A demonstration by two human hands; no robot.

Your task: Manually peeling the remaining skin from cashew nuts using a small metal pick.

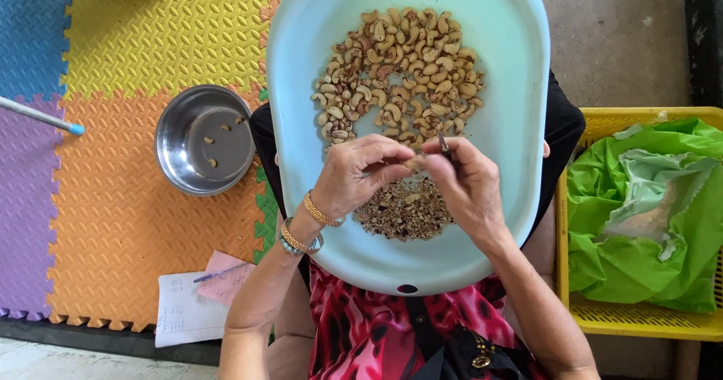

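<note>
A pale blue plastic basin [512,86] rests on my lap. A heap of cashew nuts [399,71] lies in its far half, and a pile of brown skins and scraps [403,210] lies in the near half. My left hand [354,173], with gold bangles at the wrist, pinches one cashew nut [412,163] over the scraps. My right hand [467,184] meets it from the right and grips a small dark blade [444,146], whose tip pokes up between the fingers.
A steel bowl [205,139] with a few cashews sits on the coloured foam mat [135,41] at left. Papers and a pen [199,301] lie near the mat's edge. A yellow crate [640,222] lined with a green bag stands at right.
</note>
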